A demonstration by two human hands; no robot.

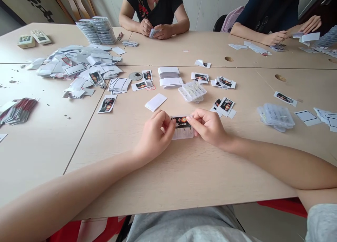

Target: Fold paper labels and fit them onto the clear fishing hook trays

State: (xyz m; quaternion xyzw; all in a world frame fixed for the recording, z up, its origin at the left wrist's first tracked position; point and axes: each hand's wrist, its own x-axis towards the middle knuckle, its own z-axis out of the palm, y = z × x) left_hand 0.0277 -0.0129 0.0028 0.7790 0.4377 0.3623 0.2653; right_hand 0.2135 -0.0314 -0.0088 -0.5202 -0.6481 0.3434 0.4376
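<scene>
A small clear plastic box (183, 133) is between my two hands, just above or on the table. Across its upper part lies a black label (181, 122) with a red and yellow burst. My left hand (158, 135) pinches the box and label at the left end. At the right end, my right hand (209, 128) grips them, its thumb pressed on the label's corner. Small items show faintly inside the box. Just beyond my hands are a blank white slip (156, 102) and a stack of similar clear boxes (192, 91).
A large heap of white slips (79, 61) covers the left side, with stacked packs (96, 30) behind it. More clear boxes (276, 116) and black labels (226, 105) lie to the right. Across the table (168, 185), two people handle small pieces.
</scene>
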